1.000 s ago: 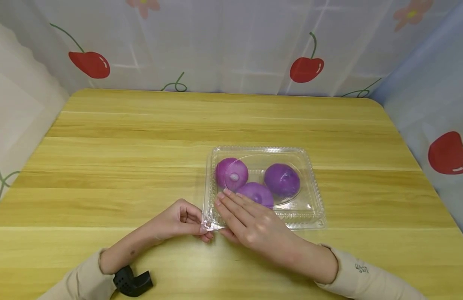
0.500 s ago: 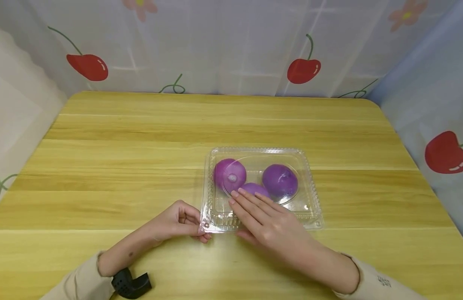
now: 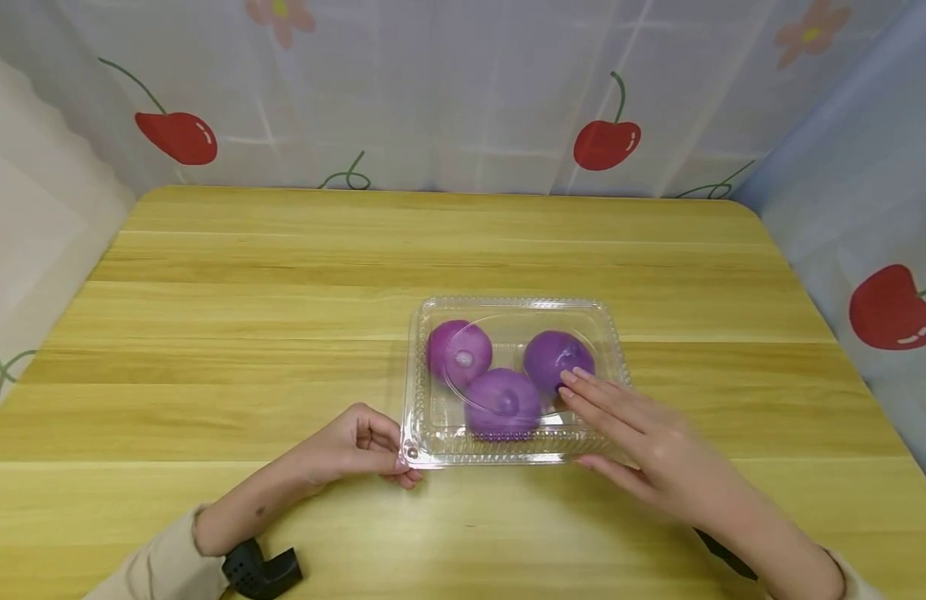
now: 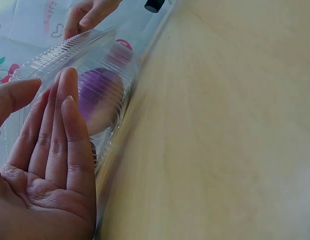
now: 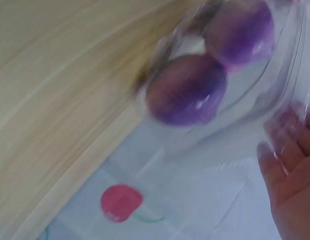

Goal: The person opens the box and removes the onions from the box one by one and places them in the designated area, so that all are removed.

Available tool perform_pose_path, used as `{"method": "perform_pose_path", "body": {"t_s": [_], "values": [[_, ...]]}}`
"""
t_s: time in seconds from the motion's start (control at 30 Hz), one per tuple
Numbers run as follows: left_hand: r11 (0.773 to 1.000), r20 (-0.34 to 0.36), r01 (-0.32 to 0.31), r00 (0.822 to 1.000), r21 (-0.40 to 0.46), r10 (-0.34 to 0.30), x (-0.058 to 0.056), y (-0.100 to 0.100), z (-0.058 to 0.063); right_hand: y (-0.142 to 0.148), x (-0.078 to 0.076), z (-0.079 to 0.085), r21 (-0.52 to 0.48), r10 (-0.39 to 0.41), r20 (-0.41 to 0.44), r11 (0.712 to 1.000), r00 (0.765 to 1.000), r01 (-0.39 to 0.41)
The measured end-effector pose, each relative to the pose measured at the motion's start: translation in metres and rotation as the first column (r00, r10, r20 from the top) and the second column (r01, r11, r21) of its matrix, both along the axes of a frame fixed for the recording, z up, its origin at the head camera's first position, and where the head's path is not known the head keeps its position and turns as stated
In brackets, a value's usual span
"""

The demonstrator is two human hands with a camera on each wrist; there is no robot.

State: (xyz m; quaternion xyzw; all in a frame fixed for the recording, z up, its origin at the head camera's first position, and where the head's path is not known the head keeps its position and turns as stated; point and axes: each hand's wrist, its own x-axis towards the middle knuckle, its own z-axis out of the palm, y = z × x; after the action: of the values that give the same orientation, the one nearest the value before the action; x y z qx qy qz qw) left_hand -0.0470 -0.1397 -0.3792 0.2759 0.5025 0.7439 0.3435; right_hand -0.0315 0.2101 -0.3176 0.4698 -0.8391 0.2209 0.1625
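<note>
Two grips worked at the near side: my left grip [image 3: 368, 447] pinched the near-left corner of the clear, rectangular plastic container [image 3: 485, 458], while my right grip [image 3: 661, 448], fingers straight and thumb apart, had shifted rightward to its near-right corner. That, I judged, brought the pass along the front edge almost to its end; whether it had latched, I couldn't tell. Inside lay three purple, onion-like rounds [image 3: 503, 406], the nearest uncovered again. Beyond stretched the yellow wood-grain table [image 3: 230, 308].

Purple onions [image 3: 503, 406], clear container [image 3: 493, 457], yellow wood-grained table [image 3: 282, 283], whitish curtain [image 3: 425, 100] with red cherries [image 3: 607, 147], sleeve [image 3: 158, 557] seemingly beige
</note>
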Motion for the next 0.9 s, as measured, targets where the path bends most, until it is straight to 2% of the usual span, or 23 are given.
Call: {"method": "perform_pose_path", "body": {"t_s": [0.17,0.3,0.4,0.57,0.67,0.73,0.8,0.87,0.9], "values": [[1.0,0.009,-0.016,1.0,-0.002,0.016,0.0,-0.001,0.002,0.025,-0.008,-0.002,-0.121,0.052,0.077,0.992,0.996,-0.042],[0.999,0.023,-0.034,0.999,-0.007,0.034,-0.001,-0.003,0.003,0.035,-0.011,-0.006,-0.149,0.066,0.153,0.988,0.986,-0.043],[0.999,0.031,-0.032,0.999,-0.007,0.032,0.0,-0.003,0.004,0.038,-0.013,-0.008,-0.167,0.085,0.15,0.984,0.985,-0.059],[0.999,0.048,-0.031,0.998,-0.005,0.032,0.0,-0.002,0.003,0.037,-0.014,-0.01,-0.165,0.096,0.098,0.983,0.991,-0.079],[1.0,0.046,-0.009,0.999,-0.024,0.01,-0.001,-0.005,0.004,0.036,-0.013,-0.01,-0.146,0.083,0.093,0.987,0.992,-0.069],[0.996,-0.001,0.023,1.0,-0.086,-0.023,-0.003,-0.01,0.008,0.036,-0.012,-0.011,-0.142,0.077,0.094,0.988,0.993,-0.063],[0.978,-0.091,0.039,0.994,-0.206,-0.059,-0.005,-0.017,0.016,0.035,-0.012,-0.011,-0.138,0.072,0.094,0.989,0.993,-0.059],[0.932,-0.214,0.0,0.973,-0.362,-0.084,-0.007,-0.024,0.032,0.035,-0.012,-0.011,-0.14,0.07,0.095,0.989,0.993,-0.056],[0.901,-0.284,-0.038,0.954,-0.432,-0.096,-0.007,-0.027,0.042,0.036,-0.011,-0.011,-0.144,0.069,0.098,0.988,0.993,-0.054]]}}
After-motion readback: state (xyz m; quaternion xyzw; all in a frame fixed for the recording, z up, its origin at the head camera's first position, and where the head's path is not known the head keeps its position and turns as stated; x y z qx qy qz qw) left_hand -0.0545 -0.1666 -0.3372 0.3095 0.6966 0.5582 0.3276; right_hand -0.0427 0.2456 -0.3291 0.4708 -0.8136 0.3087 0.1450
